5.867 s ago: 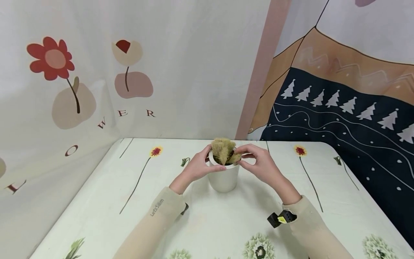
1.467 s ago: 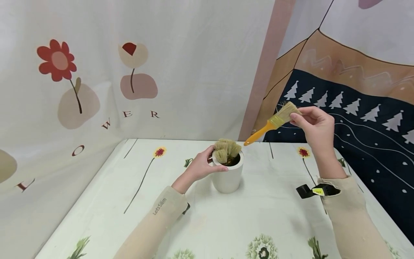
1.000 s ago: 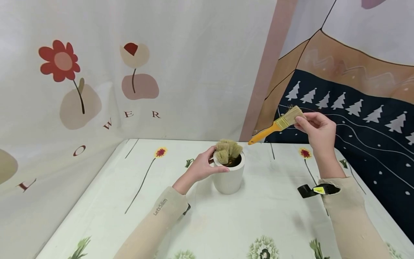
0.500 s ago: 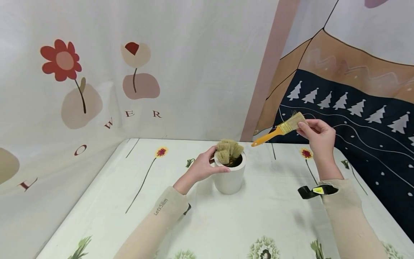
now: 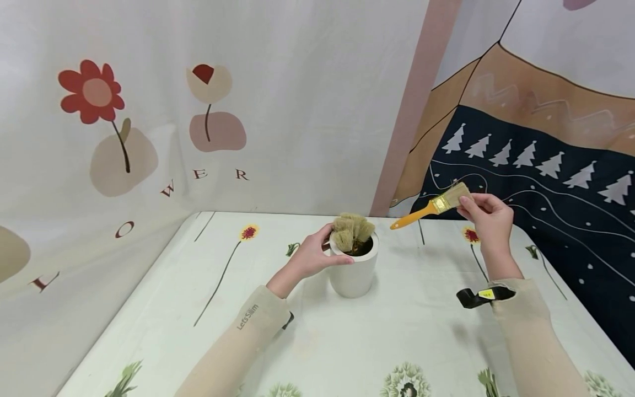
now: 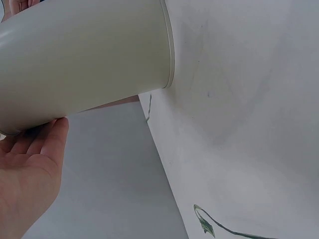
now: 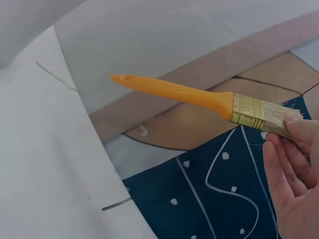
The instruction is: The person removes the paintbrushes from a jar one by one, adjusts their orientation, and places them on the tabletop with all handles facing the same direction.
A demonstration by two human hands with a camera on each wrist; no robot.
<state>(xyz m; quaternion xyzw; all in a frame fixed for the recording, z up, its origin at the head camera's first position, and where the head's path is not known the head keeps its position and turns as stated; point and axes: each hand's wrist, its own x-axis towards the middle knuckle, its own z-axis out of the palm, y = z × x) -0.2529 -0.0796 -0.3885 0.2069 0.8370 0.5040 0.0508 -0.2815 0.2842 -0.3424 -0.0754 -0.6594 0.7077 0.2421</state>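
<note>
In the head view a white cylindrical pot (image 5: 353, 278) stands upright on the table. Several brushes (image 5: 351, 230) are in it with their pale bristles up; their handles are hidden inside. My left hand (image 5: 310, 255) grips the pot at its rim, thumb along the front; the left wrist view shows its fingers (image 6: 47, 144) against the pot wall. To the right, my right hand (image 5: 491, 223) pinches a paintbrush (image 5: 431, 207) by its bristles between thumb and fingertips. In the right wrist view its orange handle (image 7: 174, 91) points away from the hand, beyond a gold-coloured ferrule (image 7: 247, 111).
A white cloth with printed flowers covers the table (image 5: 297, 336). Behind it hangs a pale curtain (image 5: 307, 110) with a flower print. At the right a dark blue printed cloth (image 5: 536, 187) with white trees hangs past the table's edge.
Earliest, my right hand was at the pot's rim, touching bristles; since then the paintbrush has come out, held up at the right. Over the last second it has lowered a little. My left hand stays on the pot.
</note>
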